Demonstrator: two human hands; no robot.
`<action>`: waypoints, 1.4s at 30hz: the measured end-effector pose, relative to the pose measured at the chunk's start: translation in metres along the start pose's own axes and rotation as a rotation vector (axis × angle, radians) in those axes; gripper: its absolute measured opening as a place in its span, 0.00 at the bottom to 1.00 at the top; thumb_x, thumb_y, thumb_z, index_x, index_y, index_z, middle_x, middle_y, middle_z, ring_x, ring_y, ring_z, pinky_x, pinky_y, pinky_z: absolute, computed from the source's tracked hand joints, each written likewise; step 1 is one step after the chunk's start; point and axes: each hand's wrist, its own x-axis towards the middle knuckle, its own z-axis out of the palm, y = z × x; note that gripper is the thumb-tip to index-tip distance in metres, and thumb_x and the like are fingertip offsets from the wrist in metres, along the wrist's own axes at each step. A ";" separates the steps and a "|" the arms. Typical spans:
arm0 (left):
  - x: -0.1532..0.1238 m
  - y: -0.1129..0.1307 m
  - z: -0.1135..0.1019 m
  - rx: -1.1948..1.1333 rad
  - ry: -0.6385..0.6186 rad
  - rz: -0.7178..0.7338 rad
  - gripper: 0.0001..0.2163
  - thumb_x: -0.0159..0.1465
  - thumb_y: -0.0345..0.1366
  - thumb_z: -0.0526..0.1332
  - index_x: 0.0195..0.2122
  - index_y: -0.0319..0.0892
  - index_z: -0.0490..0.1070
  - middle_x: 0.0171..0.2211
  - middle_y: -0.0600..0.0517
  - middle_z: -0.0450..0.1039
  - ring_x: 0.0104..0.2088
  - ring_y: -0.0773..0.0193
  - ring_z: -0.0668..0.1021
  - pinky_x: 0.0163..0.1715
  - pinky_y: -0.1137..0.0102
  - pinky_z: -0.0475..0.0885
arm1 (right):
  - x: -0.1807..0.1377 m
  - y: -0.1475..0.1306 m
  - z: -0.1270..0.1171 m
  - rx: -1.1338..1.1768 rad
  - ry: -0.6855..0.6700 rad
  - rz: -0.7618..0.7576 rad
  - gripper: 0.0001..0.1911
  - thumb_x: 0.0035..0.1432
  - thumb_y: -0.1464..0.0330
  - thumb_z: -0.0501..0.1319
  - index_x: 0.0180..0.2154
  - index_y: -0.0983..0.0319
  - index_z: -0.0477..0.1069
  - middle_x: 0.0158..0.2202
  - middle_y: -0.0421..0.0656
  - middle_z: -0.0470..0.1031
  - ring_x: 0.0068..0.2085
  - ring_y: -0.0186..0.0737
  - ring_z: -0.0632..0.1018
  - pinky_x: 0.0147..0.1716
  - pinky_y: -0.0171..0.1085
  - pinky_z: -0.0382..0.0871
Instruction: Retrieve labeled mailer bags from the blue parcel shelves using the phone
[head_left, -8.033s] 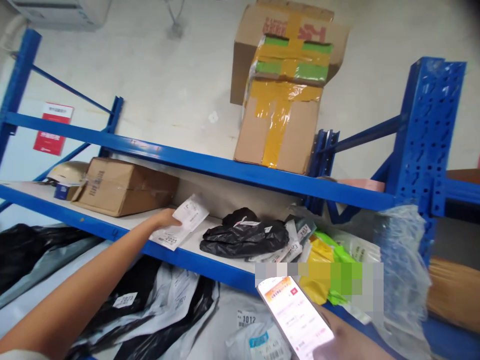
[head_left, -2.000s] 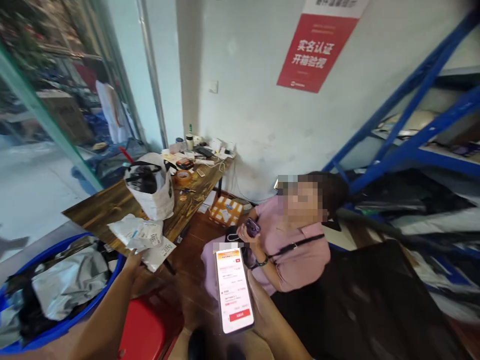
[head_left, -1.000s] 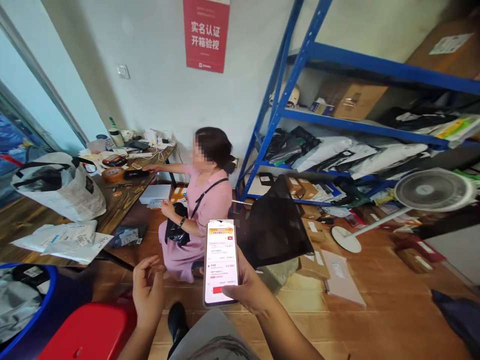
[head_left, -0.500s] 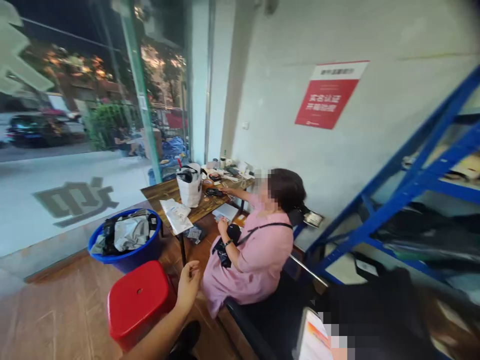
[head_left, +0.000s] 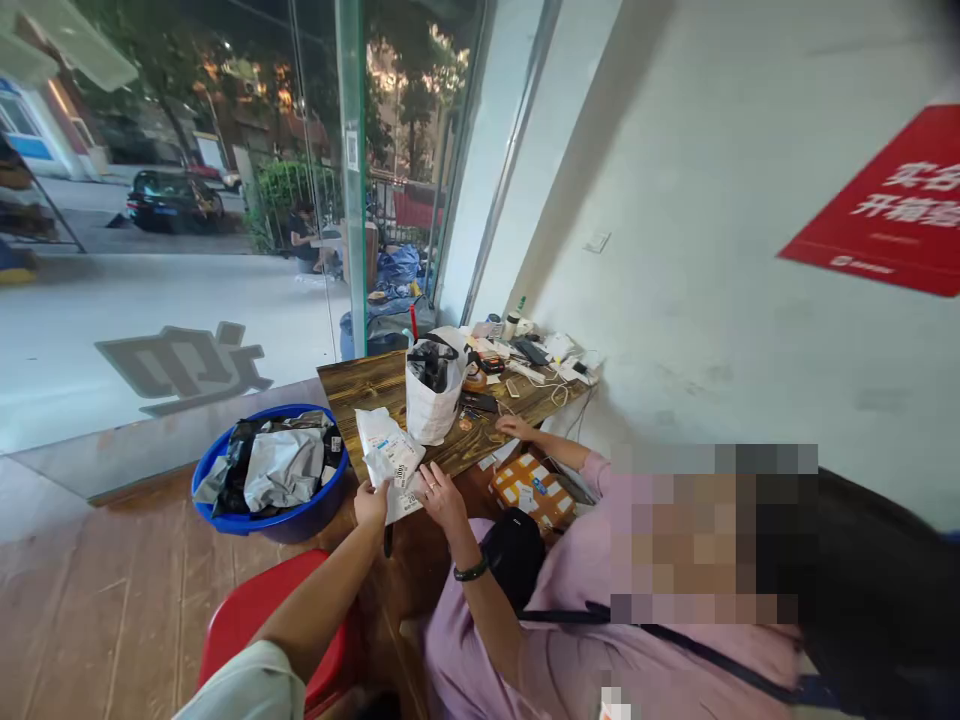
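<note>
Lying flat, the white parcels [head_left: 390, 460] run lengthwise away from left hand [head_left: 372, 503].

Red poster [head_left: 889, 215], far right wall: white Chinese characters, cut off by the frame edge; "实名" and "开箱" legible. Glass front [head_left: 180, 365], left: large grey characters, seen reversed. Parcels [head_left: 390, 460] on the table [head_left: 360, 385]: white labels, print too small to read.

I'm looking into a small parcel pick-up shop: labelled mailer bags [head_left: 390, 458] lie on a cluttered wooden worktop [head_left: 367, 385], a blue tub [head_left: 292, 520] is heaped with more bagged parcels, a red notice [head_left: 885, 205] hangs on the wall, and a glass shopfront [head_left: 180, 200] faces the street.
</note>
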 end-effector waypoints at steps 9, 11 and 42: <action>0.020 0.005 0.021 0.016 0.081 0.170 0.08 0.62 0.37 0.60 0.37 0.37 0.71 0.39 0.49 0.73 0.42 0.60 0.75 0.45 0.58 0.70 | 0.069 0.049 0.019 0.026 -0.218 -0.019 0.28 0.33 0.75 0.66 0.34 0.36 0.73 0.46 0.24 0.72 0.66 0.41 0.45 0.59 0.53 0.61; 0.011 0.004 0.023 -0.003 0.084 0.250 0.06 0.61 0.35 0.61 0.35 0.37 0.71 0.43 0.48 0.72 0.48 0.58 0.72 0.49 0.56 0.67 | 0.072 0.050 0.018 0.044 -0.253 0.011 0.29 0.34 0.75 0.67 0.35 0.35 0.72 0.45 0.26 0.73 0.66 0.41 0.48 0.60 0.52 0.59; -0.360 0.076 -0.060 0.078 -1.924 0.452 0.14 0.64 0.47 0.54 0.43 0.43 0.69 0.33 0.51 0.70 0.33 0.63 0.71 0.33 0.72 0.67 | -0.390 -0.157 0.018 0.490 0.877 -0.237 0.43 0.38 0.74 0.70 0.55 0.57 0.56 0.46 0.47 0.75 0.44 0.49 0.77 0.40 0.41 0.68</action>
